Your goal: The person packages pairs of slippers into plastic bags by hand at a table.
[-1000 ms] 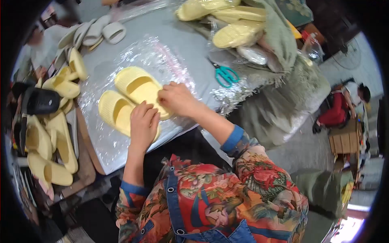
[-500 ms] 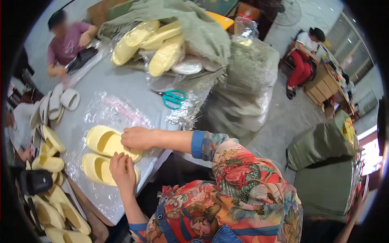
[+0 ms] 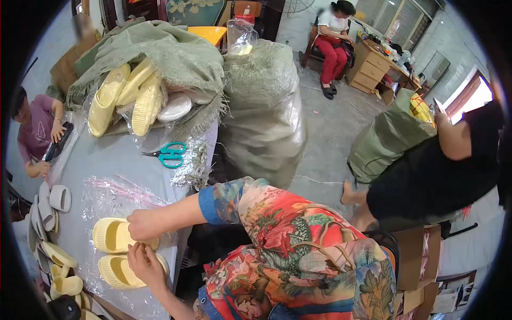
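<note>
Two pale yellow slippers lie side by side on clear plastic film (image 3: 101, 186) on the grey table. My right hand (image 3: 144, 224) rests over the heel end of the upper slipper (image 3: 109, 235), its fingers curled; whatever is between them is hidden. Just below it, my left hand (image 3: 145, 262) is over the heel part of the lower slipper (image 3: 113, 271), fingers bent but apart, with nothing visible in them. Teal-handled scissors (image 3: 172, 154) lie farther up the table.
A woven sack (image 3: 154, 40) with bagged yellow slippers (image 3: 109, 100) covers the table's far end. Grey slippers (image 3: 60, 198) line the left edge. Large sacks (image 3: 261, 112) stand beyond. A co-worker (image 3: 40, 128) sits far left, another person (image 3: 335, 42) sits behind, and someone in black (image 3: 426, 176) is at right.
The camera view has swung to the right, so the table appears farther left and lower. Both hands remain at the slippers' heel ends. The person in black has come into view.
</note>
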A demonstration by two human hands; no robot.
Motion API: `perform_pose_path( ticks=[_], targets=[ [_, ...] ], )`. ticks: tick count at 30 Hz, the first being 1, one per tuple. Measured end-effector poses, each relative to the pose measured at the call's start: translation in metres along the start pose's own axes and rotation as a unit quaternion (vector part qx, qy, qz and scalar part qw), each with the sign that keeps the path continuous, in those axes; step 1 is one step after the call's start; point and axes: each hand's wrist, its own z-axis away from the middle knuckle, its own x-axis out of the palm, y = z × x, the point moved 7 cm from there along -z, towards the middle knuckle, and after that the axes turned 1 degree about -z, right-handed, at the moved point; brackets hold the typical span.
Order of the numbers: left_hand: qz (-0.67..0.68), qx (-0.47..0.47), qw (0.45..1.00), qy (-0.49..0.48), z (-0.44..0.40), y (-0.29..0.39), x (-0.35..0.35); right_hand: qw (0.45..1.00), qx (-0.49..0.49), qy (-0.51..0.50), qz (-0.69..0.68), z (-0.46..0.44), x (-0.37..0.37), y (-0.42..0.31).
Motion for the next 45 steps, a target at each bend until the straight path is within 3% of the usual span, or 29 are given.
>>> perform_pose_path(
  ticks=[3,6,12,22,28,33,36,41,45],
  targets=[
    [-0.003,-0.001,1.000,0.000,0.001,-0.003,0.002,0.998,-0.042,0.045,0.022,0.006,0.002,-0.005],
    [0.001,0.001,1.000,-0.003,0.000,-0.005,0.004,0.998,-0.017,0.045,0.032,0.008,-0.002,-0.002],
    [-0.004,-0.006,1.000,0.002,0.003,-0.008,0.003,0.999,0.012,-0.035,0.030,-0.001,0.001,0.002],
    [-0.027,0.009,1.000,-0.007,0.003,-0.008,0.003,0.991,-0.095,-0.038,0.085,0.003,-0.003,-0.031],
    [-0.022,0.015,1.000,0.000,0.006,-0.016,0.006,0.991,-0.096,-0.019,0.089,0.001,-0.003,-0.032],
    [-0.002,0.010,1.000,-0.016,0.003,-0.015,0.008,0.996,-0.045,-0.065,0.037,0.000,-0.008,-0.019],
    [-0.027,0.019,0.999,-0.009,0.004,-0.019,0.008,0.996,-0.060,-0.016,0.068,-0.003,-0.001,-0.018],
    [-0.046,0.043,0.998,0.011,0.010,-0.031,0.013,0.991,-0.102,-0.022,0.084,0.000,0.006,-0.035],
    [-0.005,-0.007,1.000,-0.025,0.006,-0.020,0.008,0.985,-0.148,-0.028,0.082,-0.008,0.016,-0.041]
  ],
)
